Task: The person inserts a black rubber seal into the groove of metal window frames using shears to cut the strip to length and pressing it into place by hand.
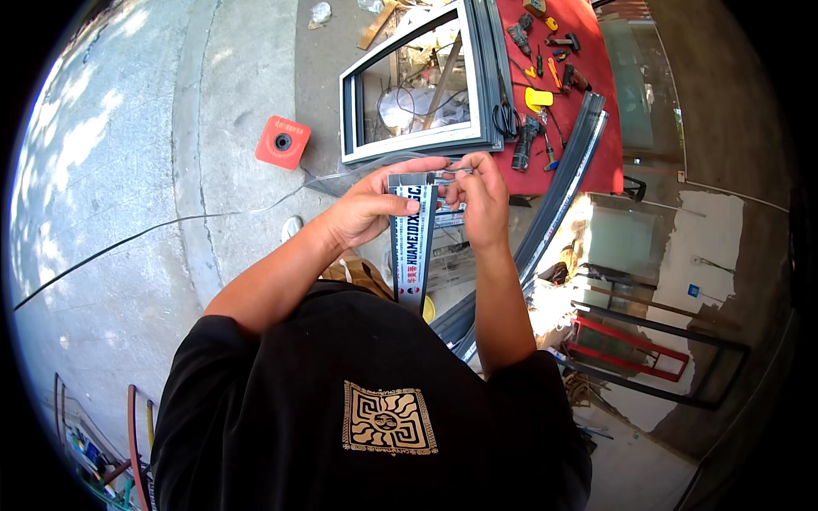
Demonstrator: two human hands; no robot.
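Fingers (407,168) of the left hand (366,209) clamped on the upper end of a grey aluminium profile (413,247) with a printed protective strip; fingers of the right hand (481,196) pinched together at the same end, seemingly on a thin edge of film or a small fitting, too small to tell. Profile held upright in front of the chest, its lower end just above the black shirt (366,409). Handling note, as a judgement: left hand should brace the profile firmly while the right works with small, steady pinches close to the end, so the piece does not twist. Ground: bare concrete floor (128,170), sunlit and dappled, with a dark cable (145,234) running across it. Near the hands: a grey window frame (409,140) lying flat; an orange block (283,142) beside it on the person's left. Right of the frame: a red surface (596,128) carrying scissors (504,115), a cordless drill (524,145), a yellow tool (537,98) and other small hand tools. Long grey profiles (554,200) lean beside it. Lower right: dark and red frames (630,345) stacked against glass panes.
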